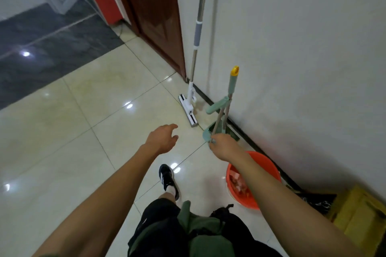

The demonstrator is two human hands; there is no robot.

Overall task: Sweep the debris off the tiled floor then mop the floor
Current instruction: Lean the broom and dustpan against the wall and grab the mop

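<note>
We reach forward with both arms over the glossy cream tiled floor [83, 131]. Our right hand [222, 145] pinches a thin metal handle [219, 119] rising from the green dustpan [211, 131], which stands against the white wall [302, 48] together with the green broom handle [232, 84] with its yellow tip. Our left hand [165, 137] hovers beside it, fingers loosely spread, holding nothing. Just beyond, the flat mop [191, 108] leans upright on the wall near the brown door [154, 16]. An orange basin [250, 183] sits on the floor under our right forearm.
</note>
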